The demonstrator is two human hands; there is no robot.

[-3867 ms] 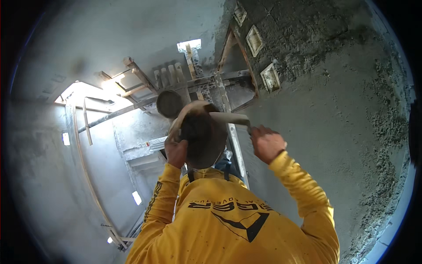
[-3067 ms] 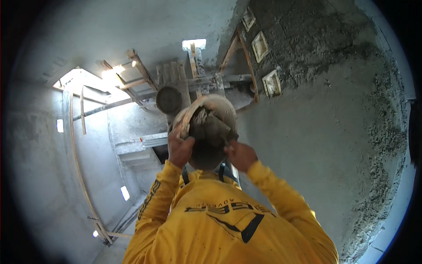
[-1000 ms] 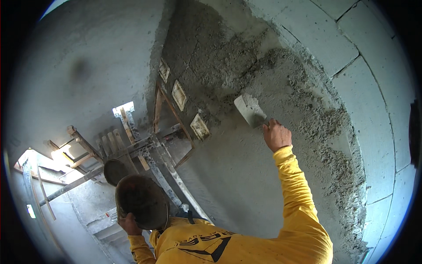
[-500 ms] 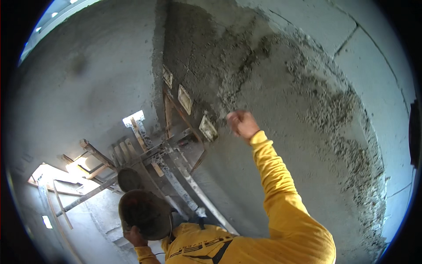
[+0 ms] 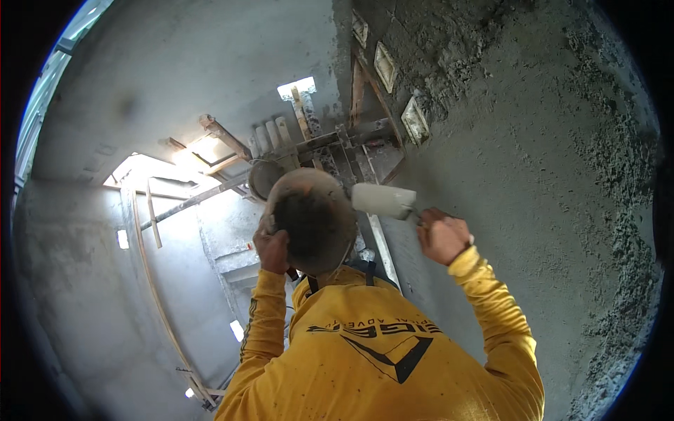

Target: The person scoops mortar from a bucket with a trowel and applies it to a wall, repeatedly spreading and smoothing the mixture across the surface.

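Note:
My left hand grips a round, mortar-stained pan in the middle of the view, its inside dark. My right hand is closed on the handle of a trowel, whose pale flat blade lies just right of the pan's rim, pointing left. Both my forearms are in yellow sleeves. To the right spreads a grey mortar-covered surface, smooth in parts and rough and lumpy toward the edge.
A second round container sits behind the pan among wooden and metal planks and bars. Several small pale rectangular frames line the rough mortar. A long bent strip runs down the left, near a bright opening.
Since half a second ago the view has swung, bringing pan and left hand to the middle. My right hand has drawn back from the rough mortar to beside the pan, trowel blade now leftward.

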